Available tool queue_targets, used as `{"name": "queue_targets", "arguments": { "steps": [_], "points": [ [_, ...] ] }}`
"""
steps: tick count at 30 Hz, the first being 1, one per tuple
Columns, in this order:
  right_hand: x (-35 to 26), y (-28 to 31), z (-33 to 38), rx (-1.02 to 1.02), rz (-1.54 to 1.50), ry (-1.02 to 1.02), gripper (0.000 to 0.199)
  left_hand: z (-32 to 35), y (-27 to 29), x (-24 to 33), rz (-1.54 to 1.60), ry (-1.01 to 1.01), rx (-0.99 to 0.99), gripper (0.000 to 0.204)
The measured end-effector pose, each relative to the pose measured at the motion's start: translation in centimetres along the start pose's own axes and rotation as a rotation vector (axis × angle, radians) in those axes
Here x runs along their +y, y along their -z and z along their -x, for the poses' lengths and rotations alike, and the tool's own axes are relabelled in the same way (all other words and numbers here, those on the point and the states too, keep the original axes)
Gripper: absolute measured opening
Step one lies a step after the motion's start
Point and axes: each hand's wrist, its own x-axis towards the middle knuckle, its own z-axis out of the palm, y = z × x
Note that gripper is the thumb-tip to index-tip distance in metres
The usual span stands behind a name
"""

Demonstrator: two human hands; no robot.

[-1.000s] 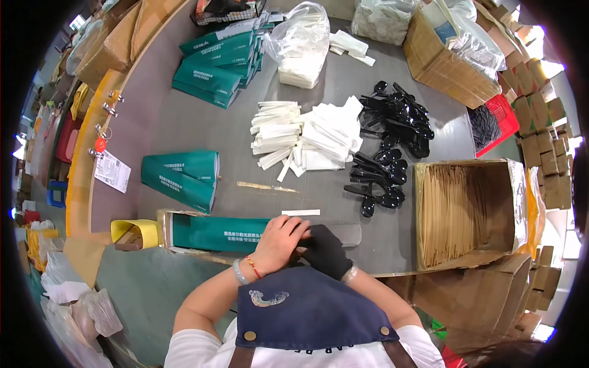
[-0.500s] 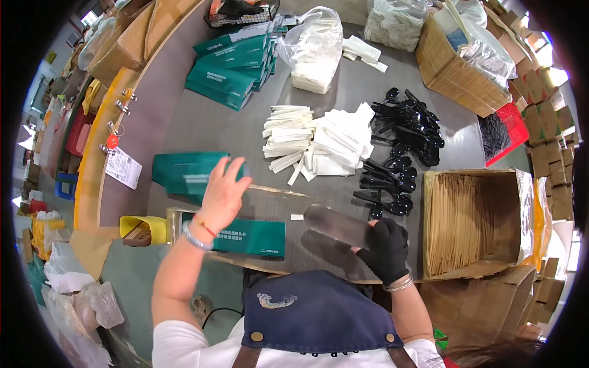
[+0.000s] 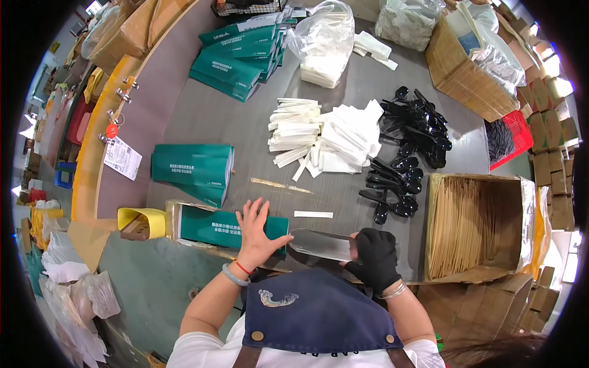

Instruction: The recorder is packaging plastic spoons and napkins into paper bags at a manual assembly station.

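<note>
My left hand (image 3: 257, 232) is bare, its fingers spread over the right part of a green printed packet (image 3: 208, 228) at the table's front edge. Its thumb reaches to the left end of a long, flat, shiny grey piece (image 3: 322, 244) with a rounded end; whether they touch I cannot tell. My right hand (image 3: 377, 260), in a black glove, grips the piece's other end; its exact kind is unclear. Just beyond it lies a slim white packet (image 3: 313, 214). A small stack of green packets (image 3: 192, 167) rests farther left.
White slim packets (image 3: 325, 136) are heaped mid-table, beside black plastic spoons (image 3: 417, 132). More green packets (image 3: 236, 58) and a clear bag of white packets (image 3: 325, 46) stand farther back. An open carton (image 3: 475, 227) is at right, a yellow container (image 3: 142, 224) at left.
My left hand has moved right and nearer, away from the green stack. The grey piece has come closer to my body, uncovering the slim white packet. The whole view has shifted slightly.
</note>
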Motion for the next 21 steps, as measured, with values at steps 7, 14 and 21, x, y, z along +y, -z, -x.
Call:
{"name": "queue_targets", "arguments": {
  "steps": [7, 14, 21],
  "points": [
    [-3.0, -5.9, -3.6, 0.084, -0.243, 0.203, 0.069, -1.8, 1.3, 1.4, -0.010, -0.150, -0.099, 0.064],
    [8.4, -1.7, 2.7, 0.577, -0.141, -0.253, 0.039, -7.7, -1.9, 4.2, -0.157, -0.416, -0.195, 0.010],
    [20.6, -1.0, 14.2, 0.768, -0.004, -0.831, 0.030, -13.5, -3.7, 7.2, 0.103, -0.749, 0.098, 0.007]
  ]
}}
